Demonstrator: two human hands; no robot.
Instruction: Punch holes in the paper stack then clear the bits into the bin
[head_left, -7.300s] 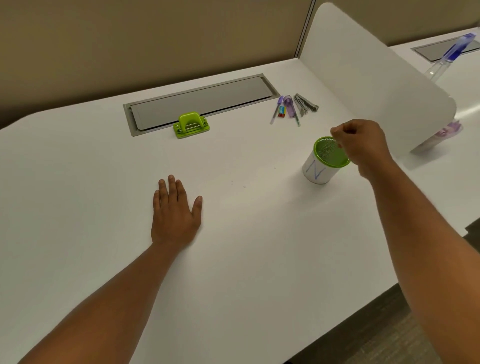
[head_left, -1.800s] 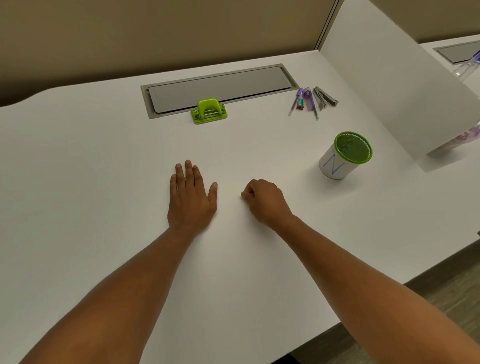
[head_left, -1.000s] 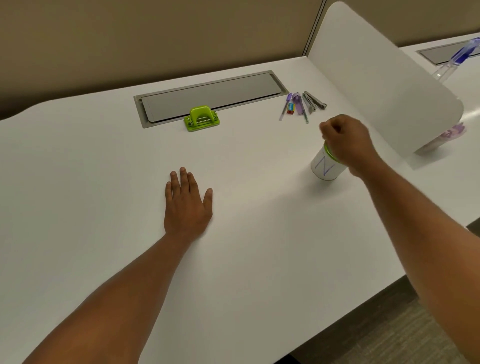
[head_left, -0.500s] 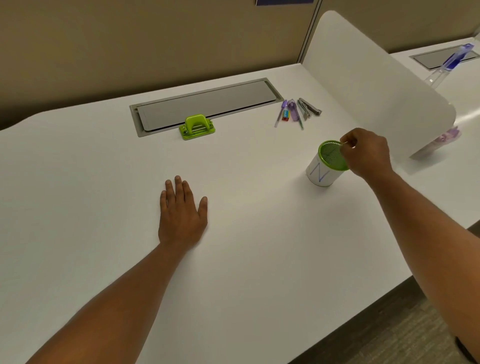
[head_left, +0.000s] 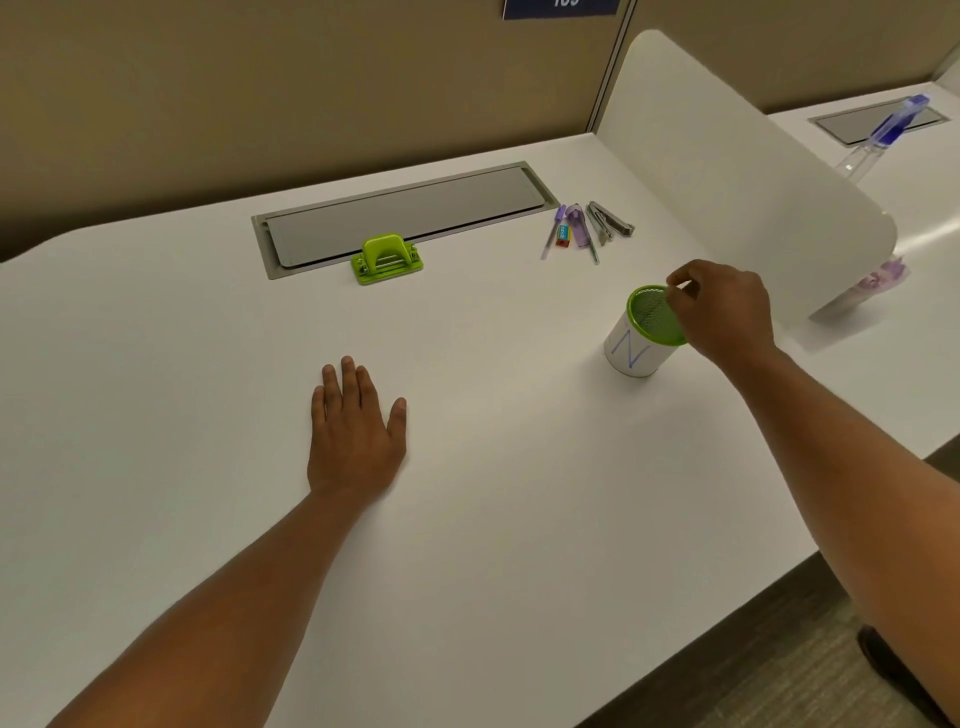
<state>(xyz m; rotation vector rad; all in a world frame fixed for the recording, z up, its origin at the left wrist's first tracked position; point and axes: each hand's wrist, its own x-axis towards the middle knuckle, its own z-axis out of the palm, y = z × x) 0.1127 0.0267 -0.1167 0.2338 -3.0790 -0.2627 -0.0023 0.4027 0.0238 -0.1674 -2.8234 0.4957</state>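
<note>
Green-rimmed bin stands upright on white worktop, mesh interior visible; contents too small to tell. Your right hand hovers at bin's far rim, fingertips pinched together over opening; whether paper bit sits between them, cannot tell. Your left hand lies flat, fingers straight, palm down on worktop, well apart from bin. Green hole punch sits beside grey cable tray lid. Half second ago right hand was in much same place; left unmoved.
</note>
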